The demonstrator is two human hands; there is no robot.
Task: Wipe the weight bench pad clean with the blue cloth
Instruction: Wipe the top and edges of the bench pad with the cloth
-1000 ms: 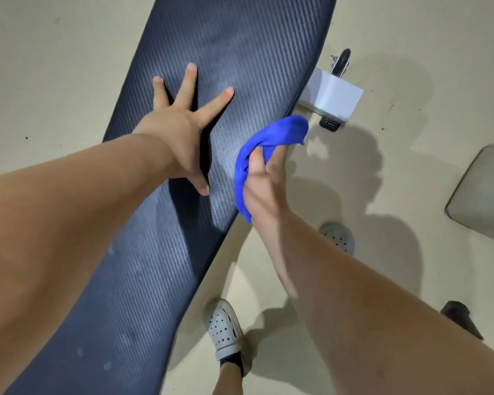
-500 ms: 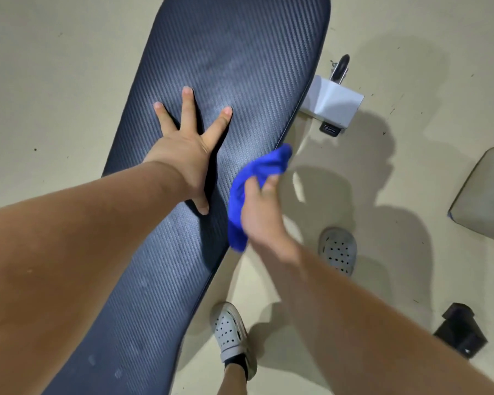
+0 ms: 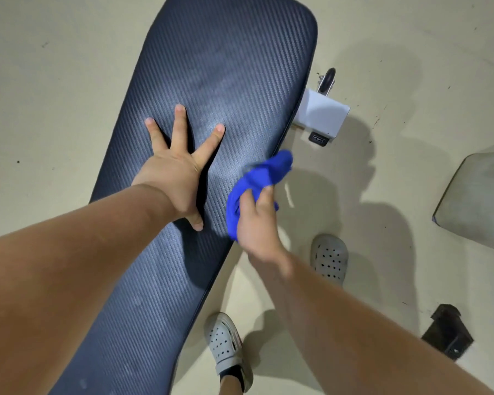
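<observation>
Nearby, left hand (image 3: pixel 173 178) splayed flat on bench pad (image 3: pixel 220 69), right hand (image 3: pixel 257 223) gripping blue cloth (image 3: pixel 257 178), clogs (image 3: pixel 329 258) beside.

Beige concrete floor (image 3: pixel 54 81) everywhere, scuffed, with little dark specks. Up around 1 o'clock there's a white bracket (image 3: pixel 322 114) with a small black wheel (image 3: pixel 328 79) poking off its far end. Two grey perforated clogs: one (image 3: pixel 330 259) near 4 o'clock, the other (image 3: pixel 226 342) at 6. A grey slab (image 3: pixel 479 201) sits at 3 o'clock, cut off by the frame, and a black block (image 3: pixel 447 332) lies at 4-5 o'clock.
</observation>
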